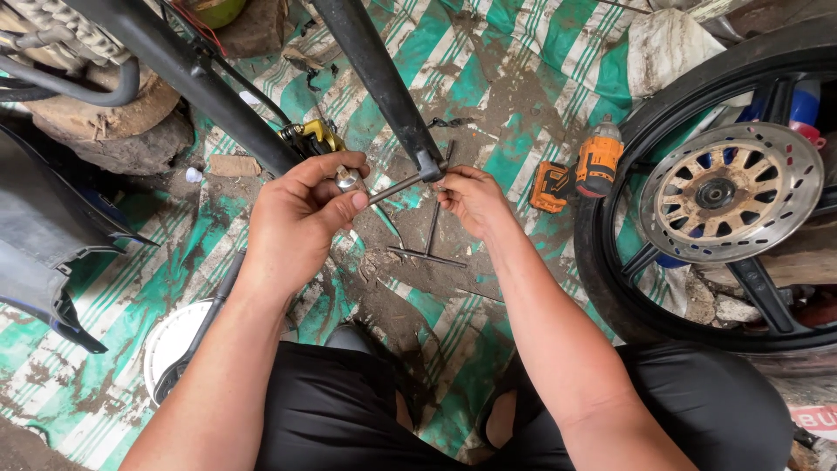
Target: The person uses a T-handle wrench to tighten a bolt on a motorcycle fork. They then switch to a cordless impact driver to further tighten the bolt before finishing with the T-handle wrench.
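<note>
Your left hand (301, 218) is curled in a tight grip around the head of the metal axle rod (392, 187), thumb on top. Your right hand (471, 199) pinches its other end at the bottom of the black fork leg (384, 83), both forearms reaching out over the striped tarp (523, 105).

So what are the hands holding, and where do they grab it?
Both hold a thin metal rod that passes through the bottom of a black fork leg. The left hand grips its capped end; the right hand pinches the other end, by the fork tip.
</note>
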